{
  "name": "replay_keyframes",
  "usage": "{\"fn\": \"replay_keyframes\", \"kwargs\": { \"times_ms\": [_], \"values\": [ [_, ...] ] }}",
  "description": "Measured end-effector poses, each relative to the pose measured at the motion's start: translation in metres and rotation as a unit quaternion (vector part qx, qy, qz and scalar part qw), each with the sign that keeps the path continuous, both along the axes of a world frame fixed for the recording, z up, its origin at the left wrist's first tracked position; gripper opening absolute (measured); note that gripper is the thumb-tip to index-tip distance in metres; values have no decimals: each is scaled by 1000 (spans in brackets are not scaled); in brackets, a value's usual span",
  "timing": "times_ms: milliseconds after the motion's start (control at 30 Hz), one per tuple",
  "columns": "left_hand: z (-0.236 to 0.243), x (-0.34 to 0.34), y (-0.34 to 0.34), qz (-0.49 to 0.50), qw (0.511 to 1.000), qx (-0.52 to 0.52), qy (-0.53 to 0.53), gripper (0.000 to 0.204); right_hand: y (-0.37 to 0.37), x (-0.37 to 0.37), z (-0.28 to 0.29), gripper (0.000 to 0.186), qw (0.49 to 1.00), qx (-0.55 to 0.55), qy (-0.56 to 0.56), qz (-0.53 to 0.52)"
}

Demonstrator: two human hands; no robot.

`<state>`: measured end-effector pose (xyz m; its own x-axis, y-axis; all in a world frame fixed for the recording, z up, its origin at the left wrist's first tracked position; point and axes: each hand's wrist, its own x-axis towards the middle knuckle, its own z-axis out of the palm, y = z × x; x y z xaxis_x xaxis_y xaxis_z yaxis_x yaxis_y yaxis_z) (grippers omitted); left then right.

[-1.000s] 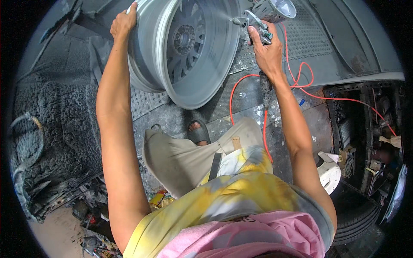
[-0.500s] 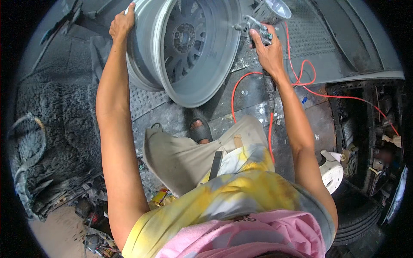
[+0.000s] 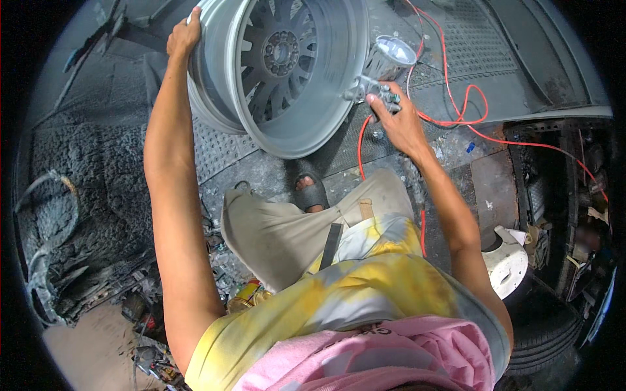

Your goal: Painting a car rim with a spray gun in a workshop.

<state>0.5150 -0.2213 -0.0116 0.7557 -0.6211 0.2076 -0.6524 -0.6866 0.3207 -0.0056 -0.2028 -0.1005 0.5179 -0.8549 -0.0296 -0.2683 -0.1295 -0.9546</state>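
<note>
A silver-grey alloy wheel rim (image 3: 293,144) stands tilted in front of me, its open barrel facing right and toward me and its spokes showing inside. My left hand (image 3: 182,38) is closed over the rim's left outer edge. In my right hand (image 3: 401,120) is a spray gun (image 3: 370,92) with a metal cup (image 3: 391,55) on top. The gun's nozzle points left at the barrel's right edge, close to it. My fingers wrap the gun's handle, which is mostly hidden behind the hand.
A red air hose (image 3: 508,141) loops across the floor on the right. Near my right arm are a white rounded part (image 3: 510,268) and a black tyre (image 3: 544,326). My sandalled foot (image 3: 310,192) is below the rim. Dark scraps (image 3: 153,365) lie at lower left.
My right hand has brought the spray gun down and slightly left, lower along the rim's right edge. The gun is tilted differently. My left hand keeps its hold, and the rim has turned slightly.
</note>
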Motion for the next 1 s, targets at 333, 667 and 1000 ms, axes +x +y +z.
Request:
{"fn": "replay_keyframes", "kwargs": {
  "times_ms": [333,667,1000],
  "values": [
    [-1,-6,0,-27,999,-1,-26,88,-5,34,67,40,989,-40,-139,39],
    [-2,-8,3,-21,999,-14,-27,86,-20,34,90,37,977,-150,-137,-59],
    [-5,-6,6,-12,999,-29,-36,91,-45,42,59,38,979,-126,-147,-69]
  ]
}}
